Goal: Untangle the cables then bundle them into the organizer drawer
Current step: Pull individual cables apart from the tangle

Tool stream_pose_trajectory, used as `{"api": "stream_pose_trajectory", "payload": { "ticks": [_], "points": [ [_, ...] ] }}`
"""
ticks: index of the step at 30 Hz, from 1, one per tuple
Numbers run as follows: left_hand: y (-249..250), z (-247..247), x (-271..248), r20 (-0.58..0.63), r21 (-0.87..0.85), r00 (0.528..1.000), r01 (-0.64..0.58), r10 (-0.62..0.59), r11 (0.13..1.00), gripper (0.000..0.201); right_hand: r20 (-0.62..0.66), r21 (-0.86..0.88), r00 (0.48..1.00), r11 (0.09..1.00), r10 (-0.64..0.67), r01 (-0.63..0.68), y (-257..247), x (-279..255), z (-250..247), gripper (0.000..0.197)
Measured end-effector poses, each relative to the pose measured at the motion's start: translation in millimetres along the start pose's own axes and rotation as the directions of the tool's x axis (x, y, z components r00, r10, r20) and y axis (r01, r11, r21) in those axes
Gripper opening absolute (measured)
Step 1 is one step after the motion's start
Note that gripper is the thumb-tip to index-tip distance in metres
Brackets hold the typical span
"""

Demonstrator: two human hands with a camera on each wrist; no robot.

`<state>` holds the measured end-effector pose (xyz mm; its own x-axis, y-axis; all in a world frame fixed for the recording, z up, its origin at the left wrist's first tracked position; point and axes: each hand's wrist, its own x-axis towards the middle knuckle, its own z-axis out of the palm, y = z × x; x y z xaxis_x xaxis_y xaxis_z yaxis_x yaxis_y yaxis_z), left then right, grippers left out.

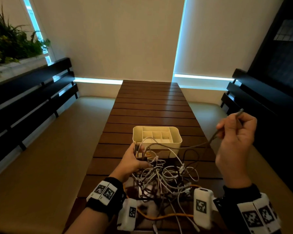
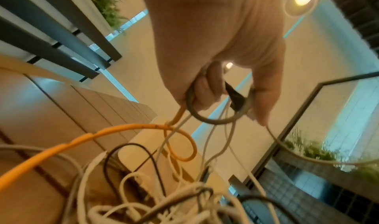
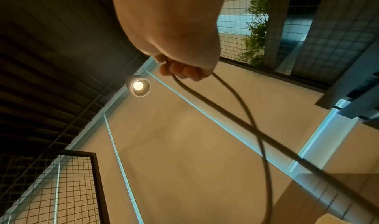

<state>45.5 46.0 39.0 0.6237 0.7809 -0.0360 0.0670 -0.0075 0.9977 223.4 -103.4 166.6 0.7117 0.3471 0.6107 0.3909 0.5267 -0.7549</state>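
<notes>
A tangle of white, dark and orange cables lies on the slatted wooden table just in front of me. Behind it stands a cream organizer with several compartments. My left hand grips a small coil of grey cable at the pile's far left edge, with white and orange strands caught in it. My right hand is raised at the right and pinches the same grey cable near its plug end; the cable runs taut from it toward the organizer.
Dark slatted benches with tan cushions flank the table on both sides. An orange cable trails along the near table edge. The far half of the table holds nothing but bare slats.
</notes>
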Motion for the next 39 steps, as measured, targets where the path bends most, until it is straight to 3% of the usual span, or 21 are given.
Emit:
{"api": "stream_pose_trajectory", "payload": {
  "ticks": [4,6,7,9,11,15,18,20,24,28,31,33,34,35,37,38,39],
  "points": [
    [17,-5,-3,0.059,0.087,0.998,0.032,-0.038,0.996,0.089,0.025,0.006,0.999,0.999,0.032,-0.032,2,-5,-1,0.007],
    [23,0,-4,-0.053,0.205,0.998,-0.007,0.019,0.979,0.108,0.084,0.032,0.994,0.996,0.076,-0.079,-1,-6,0,0.014],
    [25,5,-5,-0.122,0.224,0.988,-0.061,0.090,0.973,0.107,0.128,0.045,0.986,0.992,0.107,-0.114,-2,-6,1,0.016],
    [29,16,-8,-0.174,0.144,0.953,-0.224,0.247,0.964,0.083,0.240,0.021,0.956,0.983,0.170,-0.180,-2,-6,3,0.018],
    [31,28,-10,-0.110,0.062,0.947,-0.298,0.303,0.953,0.069,0.335,-0.036,0.915,0.974,0.223,-0.224,1,-8,8,0.018],
    [27,52,-12,0.103,0.174,0.959,-0.280,0.266,0.944,0.058,0.417,0.046,0.866,0.945,0.275,-0.322,6,-15,17,0.019],
    [19,68,-15,0.315,0.274,0.924,-0.306,0.215,0.912,0.070,0.532,0.178,0.804,0.892,0.268,-0.415,4,-21,25,0.025],
    [17,77,-16,0.367,0.277,0.905,-0.325,0.213,0.904,0.065,0.597,0.206,0.763,0.872,0.248,-0.444,3,-25,30,0.027],
    [21,84,-14,0.271,0.228,0.939,-0.278,0.213,0.933,0.022,0.642,0.176,0.725,0.873,0.248,-0.455,8,-32,32,0.039],
    [24,80,-14,0.312,0.190,0.928,-0.272,0.204,0.943,0.027,0.625,0.076,0.741,0.926,0.245,-0.371,14,-32,26,0.039],
    [32,71,-13,0.236,0.130,0.948,-0.250,0.215,0.959,0.012,0.562,-0.010,0.771,0.934,0.301,-0.358,24,-29,15,0.036],
    [41,65,-12,0.149,0.067,0.958,-0.255,0.243,0.965,0.012,0.483,-0.121,0.793,0.925,0.372,-0.361,38,-31,5,0.022],
    [46,62,-12,0.110,0.019,0.960,-0.262,0.258,0.965,0.011,0.477,-0.249,0.765,0.901,0.432,-0.354,48,-33,0,0.014],
    [52,59,-12,0.086,-0.041,0.960,-0.264,0.267,0.964,0.011,0.518,-0.435,0.686,0.848,0.511,-0.303,59,-36,-4,0.019],
    [61,58,-13,0.079,-0.127,0.958,-0.266,0.277,0.956,0.011,0.605,-0.705,0.444,0.704,0.661,-0.087,80,-48,-7,0.029],
    [64,58,-15,0.079,-0.154,0.956,-0.268,0.282,0.951,0.011,0.606,-0.749,0.392,0.663,0.692,-0.012,88,-55,-7,0.026],
    [65,58,-16,0.077,-0.176,0.954,-0.273,0.290,0.946,0.012,0.591,-0.764,0.404,0.646,0.698,0.003,96,-60,-8,0.021]
  ]
}}
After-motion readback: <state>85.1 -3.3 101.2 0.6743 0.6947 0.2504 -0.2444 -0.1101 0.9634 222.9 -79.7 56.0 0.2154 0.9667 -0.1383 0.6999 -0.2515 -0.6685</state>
